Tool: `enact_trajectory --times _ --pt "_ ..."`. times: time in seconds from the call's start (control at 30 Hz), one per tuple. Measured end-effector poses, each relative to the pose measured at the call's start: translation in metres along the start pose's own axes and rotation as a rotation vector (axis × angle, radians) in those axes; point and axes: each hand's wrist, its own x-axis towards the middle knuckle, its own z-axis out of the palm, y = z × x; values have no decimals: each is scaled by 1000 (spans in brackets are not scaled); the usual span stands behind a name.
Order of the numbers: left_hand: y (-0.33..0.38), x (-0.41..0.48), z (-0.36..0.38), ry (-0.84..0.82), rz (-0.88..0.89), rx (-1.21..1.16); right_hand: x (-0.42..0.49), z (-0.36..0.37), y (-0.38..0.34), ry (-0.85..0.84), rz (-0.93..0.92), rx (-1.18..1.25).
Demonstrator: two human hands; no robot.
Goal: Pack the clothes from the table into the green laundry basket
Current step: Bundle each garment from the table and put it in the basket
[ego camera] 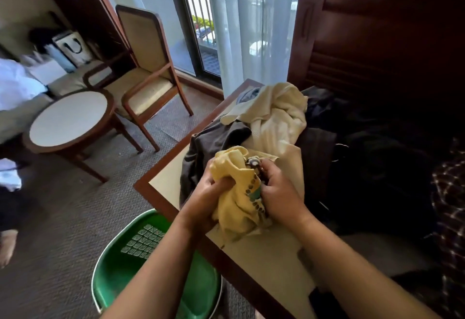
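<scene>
A yellow garment with a dotted print (237, 199) is bunched between both my hands, just above the table's near left edge. My left hand (207, 199) grips its left side and my right hand (278, 193) grips its right side. Behind it on the table (166, 180) lie a dark grey garment (214, 140), a cream garment (276, 117) and dark clothes (364, 155) at the right. The green laundry basket (118, 276) stands on the floor below the table's edge, under my left forearm, with nothing visible inside it.
A round side table (68, 120) and a wooden armchair (146, 67) stand to the left on grey carpet. A glass door with a sheer curtain (251, 29) is behind. A checked cloth (450, 205) lies at far right. Someone's foot (7, 245) shows at the left edge.
</scene>
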Motion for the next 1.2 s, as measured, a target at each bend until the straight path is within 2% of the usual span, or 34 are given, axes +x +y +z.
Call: enact_trajectory --times 0.13,0.23,0.37,0.43,0.57,0.63,0.7,0.8,0.87,0.93,0.97,1.0,1.07,1.13,1.2 --pt "-1 1 0 138 -10 -42 23 -7 5 166 -29 -180" --pt "-1 -5 -6 119 -109 -158 61 -20 16 206 -44 -532" --pt "-5 -4 -18 145 -127 -151 93 -32 26 39 237 -971" --pt "-7 -3 -21 153 -142 -159 97 -38 28 17 365 -1067" --pt "-11 -5 -25 184 -184 -184 93 -49 23 118 328 -943" --pt "-12 -4 -26 230 -177 -165 88 -51 20 126 281 -986" --pt "-12 0 -27 287 -123 -133 79 -51 16 165 143 -985" --pt "-8 5 -30 397 -56 -147 49 -42 -3 362 -162 -707" --pt "-6 4 -30 394 -35 -155 30 -40 -16 407 -216 -374" --pt "-6 2 -29 404 -20 -157 13 -43 -27 249 -116 104" --pt "-6 0 -28 411 -13 -159 7 -45 -28 171 -55 268" --pt "-7 -2 -26 417 -4 -157 2 -46 -30 110 14 303" --pt "-7 -6 -22 419 11 -151 -5 -40 -26 -5 179 104" --pt "-9 -11 -17 401 3 -134 -13 -31 -12 -117 380 -224" --pt "-12 -16 -14 374 4 -104 -20 -22 8 -194 514 -391"
